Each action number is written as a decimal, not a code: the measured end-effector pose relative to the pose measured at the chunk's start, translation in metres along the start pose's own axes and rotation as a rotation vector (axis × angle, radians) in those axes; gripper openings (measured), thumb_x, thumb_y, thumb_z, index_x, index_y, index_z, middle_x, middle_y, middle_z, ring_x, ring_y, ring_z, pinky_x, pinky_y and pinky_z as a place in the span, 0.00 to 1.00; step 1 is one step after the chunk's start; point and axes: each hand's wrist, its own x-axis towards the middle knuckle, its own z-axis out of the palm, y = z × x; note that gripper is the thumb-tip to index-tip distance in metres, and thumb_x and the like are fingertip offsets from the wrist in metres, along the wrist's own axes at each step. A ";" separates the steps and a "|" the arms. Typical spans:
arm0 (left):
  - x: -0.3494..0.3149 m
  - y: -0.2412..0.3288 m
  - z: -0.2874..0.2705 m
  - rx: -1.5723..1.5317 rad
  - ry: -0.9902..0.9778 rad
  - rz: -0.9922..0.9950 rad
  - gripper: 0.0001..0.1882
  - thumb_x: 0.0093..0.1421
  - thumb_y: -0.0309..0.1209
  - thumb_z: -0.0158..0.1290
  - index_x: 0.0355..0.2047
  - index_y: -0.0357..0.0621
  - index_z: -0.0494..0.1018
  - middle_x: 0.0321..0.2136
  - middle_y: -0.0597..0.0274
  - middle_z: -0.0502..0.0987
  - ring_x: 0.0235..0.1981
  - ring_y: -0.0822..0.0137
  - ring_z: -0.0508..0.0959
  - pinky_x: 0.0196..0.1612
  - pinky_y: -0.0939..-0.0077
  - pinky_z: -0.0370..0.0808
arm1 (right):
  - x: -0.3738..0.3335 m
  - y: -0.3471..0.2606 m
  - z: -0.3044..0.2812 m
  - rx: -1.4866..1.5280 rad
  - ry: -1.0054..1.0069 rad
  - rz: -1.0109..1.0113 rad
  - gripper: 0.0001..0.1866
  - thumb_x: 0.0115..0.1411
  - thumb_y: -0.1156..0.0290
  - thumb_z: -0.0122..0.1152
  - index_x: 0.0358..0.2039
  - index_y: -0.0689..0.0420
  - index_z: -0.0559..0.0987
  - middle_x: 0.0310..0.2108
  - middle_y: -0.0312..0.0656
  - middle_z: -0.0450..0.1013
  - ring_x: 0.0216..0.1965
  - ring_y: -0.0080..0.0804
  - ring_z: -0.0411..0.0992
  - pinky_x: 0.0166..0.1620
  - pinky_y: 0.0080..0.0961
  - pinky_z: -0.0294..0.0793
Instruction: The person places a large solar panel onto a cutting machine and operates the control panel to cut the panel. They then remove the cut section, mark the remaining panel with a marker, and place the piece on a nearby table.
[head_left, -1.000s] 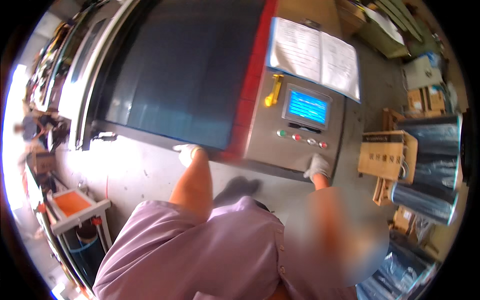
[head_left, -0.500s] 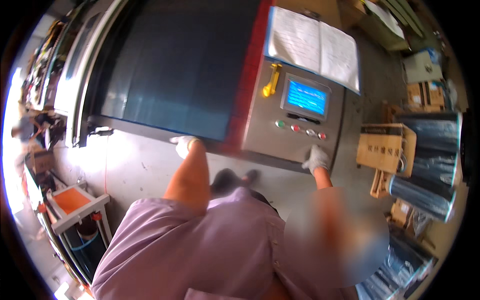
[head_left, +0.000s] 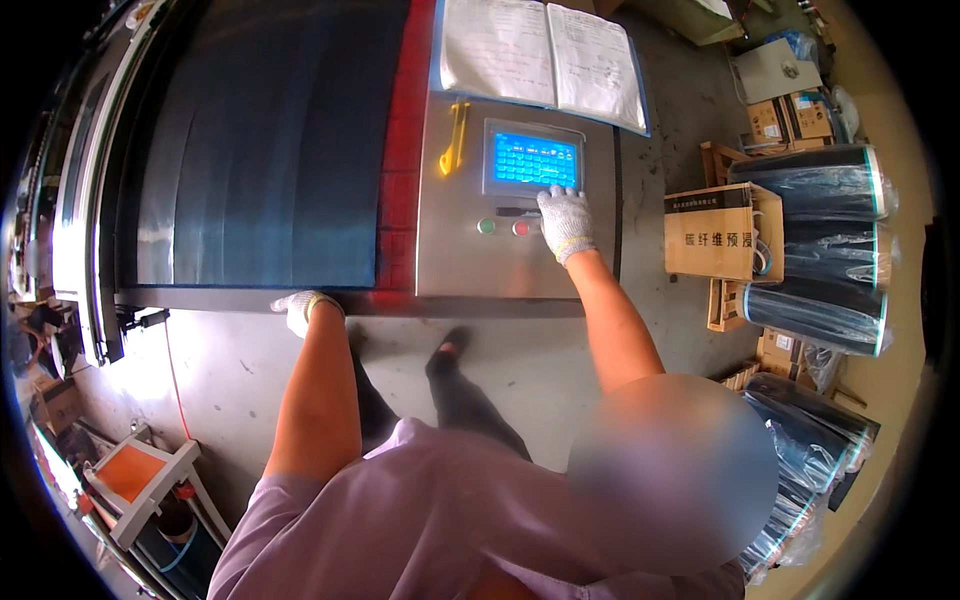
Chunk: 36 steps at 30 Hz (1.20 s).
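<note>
My right hand (head_left: 567,222), in a white knit glove, reaches over the steel control panel (head_left: 450,255). Its fingers are stretched out, with the tips at the lower right edge of a touchscreen (head_left: 536,160); whether they press it cannot be told. A grid of light keys shows on the blue display. The hand covers part of a row of buttons, leaving a green button (head_left: 486,227) and a red button (head_left: 521,228) visible. My left hand (head_left: 303,308), also gloved, rests at the machine's front edge, fingers extended and holding nothing.
Left of the panel lies a dark machine bed (head_left: 260,150) with a red strip (head_left: 397,190). An open notebook (head_left: 500,50) and a yellow tool (head_left: 454,140) lie on the panel. At right are a cardboard box (head_left: 710,235) and plastic-wrapped dark rolls (head_left: 830,250). An orange-topped stand (head_left: 130,472) is lower left.
My right hand has moved from the panel's front edge up to the touchscreen. The display has changed to a grid of keys. My left hand stays by the front edge while the view has shifted.
</note>
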 end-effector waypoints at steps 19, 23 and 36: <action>0.082 0.036 -0.194 0.730 -1.220 1.652 0.15 0.61 0.34 0.52 0.48 0.44 0.70 0.37 0.42 0.76 0.39 0.40 0.76 0.40 0.55 0.74 | -0.079 -0.323 -0.118 1.908 -0.495 -0.087 0.07 0.60 0.75 0.58 0.39 0.61 0.78 0.28 0.35 0.75 0.28 0.18 0.72 0.33 0.17 0.72; 0.111 0.084 -0.189 0.872 -1.268 1.564 0.12 0.63 0.37 0.50 0.38 0.41 0.70 0.28 0.41 0.75 0.33 0.39 0.75 0.35 0.53 0.71 | -0.064 -0.387 -0.141 2.178 -0.462 0.043 0.06 0.63 0.79 0.53 0.38 0.60 0.76 0.28 0.33 0.72 0.28 0.18 0.68 0.34 0.17 0.69; 0.169 0.166 -0.154 1.040 -0.889 1.988 0.09 0.60 0.32 0.50 0.36 0.40 0.68 0.53 0.46 0.69 0.34 0.48 0.80 0.37 0.55 0.77 | 0.028 -0.469 -0.106 1.629 0.456 0.365 0.04 0.57 0.76 0.63 0.30 0.59 0.75 0.25 0.35 0.74 0.25 0.22 0.71 0.33 0.20 0.72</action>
